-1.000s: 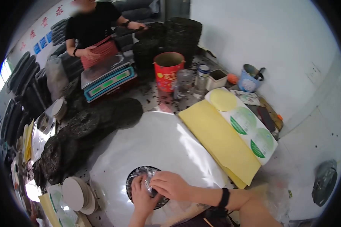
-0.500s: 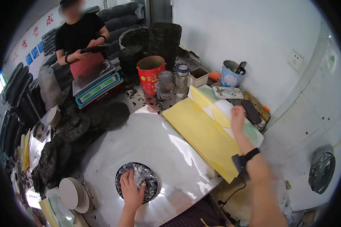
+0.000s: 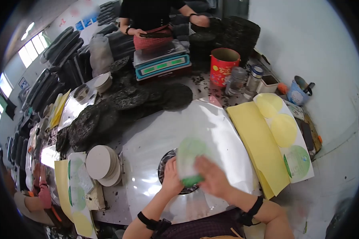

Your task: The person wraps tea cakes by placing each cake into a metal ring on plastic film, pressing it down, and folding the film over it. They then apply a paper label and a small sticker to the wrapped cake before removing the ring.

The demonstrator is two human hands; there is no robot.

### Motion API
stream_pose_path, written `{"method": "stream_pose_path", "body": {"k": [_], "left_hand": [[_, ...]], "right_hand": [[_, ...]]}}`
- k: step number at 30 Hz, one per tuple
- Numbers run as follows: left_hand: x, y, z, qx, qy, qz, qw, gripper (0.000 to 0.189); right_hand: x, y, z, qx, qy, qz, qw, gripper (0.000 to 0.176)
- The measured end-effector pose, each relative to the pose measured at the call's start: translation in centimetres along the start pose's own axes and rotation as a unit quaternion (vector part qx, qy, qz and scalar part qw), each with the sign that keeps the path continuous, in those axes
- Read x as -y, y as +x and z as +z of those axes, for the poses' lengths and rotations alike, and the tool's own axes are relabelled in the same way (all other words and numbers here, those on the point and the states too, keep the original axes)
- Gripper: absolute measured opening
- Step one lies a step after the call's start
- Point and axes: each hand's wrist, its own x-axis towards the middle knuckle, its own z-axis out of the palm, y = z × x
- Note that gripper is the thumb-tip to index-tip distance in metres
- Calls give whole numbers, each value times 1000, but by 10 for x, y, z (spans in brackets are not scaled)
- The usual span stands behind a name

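Observation:
A round black disc in clear plastic wrap (image 3: 162, 169) lies in front of me, mostly covered by my hands. Over its edge, my left hand (image 3: 171, 178) is closed, fingers together; what they grip is hidden. Beside it my right hand (image 3: 212, 176), smeared by motion, holds a round green and white label (image 3: 192, 153) above the disc. To the right lies a white label sheet (image 3: 285, 104) on yellow backing paper (image 3: 253, 139), with a green label (image 3: 297, 162) on it and bare yellow circles above.
Left of the metal sheet (image 3: 147, 131) are black discs (image 3: 125, 97) and stacked pale round cards (image 3: 101, 161). A digital scale (image 3: 162, 63), red tin (image 3: 224, 67) and bottles (image 3: 237, 81) stand behind. A co-worker (image 3: 149, 16) is at the scale; another person's arm (image 3: 38, 199) shows at left.
My right hand has moved from the label sheet to over the disc, bringing a green label. Another yellow circle shows bare on the sheet. The view has turned left.

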Motion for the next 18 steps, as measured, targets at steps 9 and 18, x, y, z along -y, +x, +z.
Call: {"method": "stream_pose_path", "body": {"k": [9, 18], "left_hand": [[24, -5, -9, 87, -218, -48, 971, 53], [19, -16, -24, -219, -281, -294, 887, 36]], "right_hand": [[16, 53, 43, 53, 228, 67, 970, 74], [35, 65, 79, 171, -189, -47, 966, 63]]}}
